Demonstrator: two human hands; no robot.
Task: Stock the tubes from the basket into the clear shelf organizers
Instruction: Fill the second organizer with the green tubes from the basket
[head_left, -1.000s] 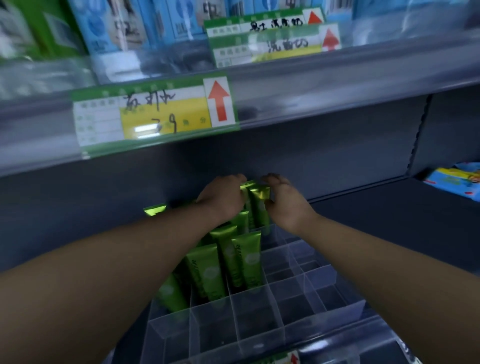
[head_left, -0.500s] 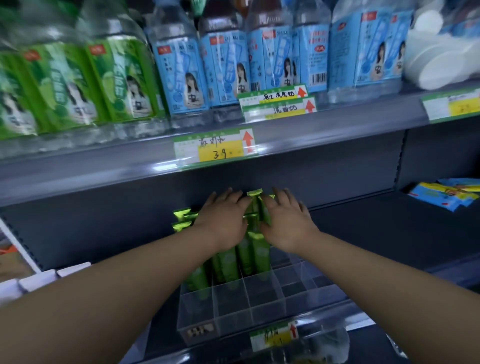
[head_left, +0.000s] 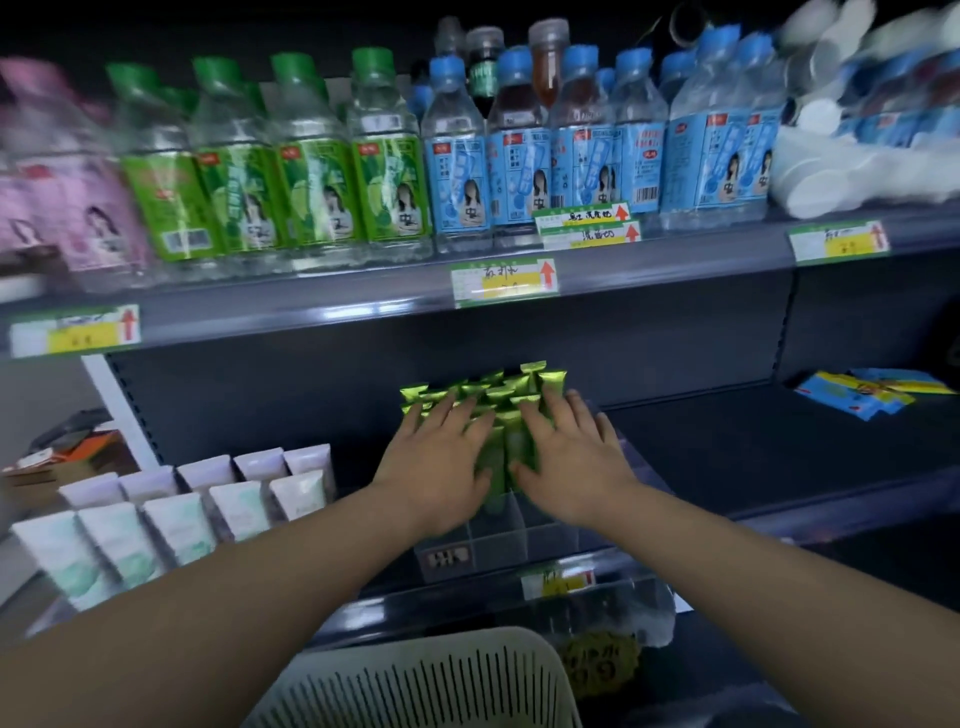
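Several green tubes (head_left: 498, 392) stand upright, crimped ends up, in the back cells of a clear shelf organizer (head_left: 540, 538) on the dark middle shelf. My left hand (head_left: 441, 460) lies flat with spread fingers against the left tubes. My right hand (head_left: 569, 454) lies flat against the right tubes, fingers straight. Neither hand grips a tube. The organizer's front cells hold nothing. The rim of a pale slotted basket (head_left: 415, 686) shows at the bottom; its inside is hidden.
White and pale-green tubes (head_left: 171, 512) fill an organizer at the left of the same shelf. Blue-yellow packets (head_left: 867, 392) lie at the right. Green, blue and pink labelled bottles (head_left: 395, 171) line the shelf above, with price tags (head_left: 504, 283) on its edge.
The view has pulled back and up, bringing the upper bottles and the basket into sight. Both hands went from curled on the tube tops to flat, spread fingers against the tubes.
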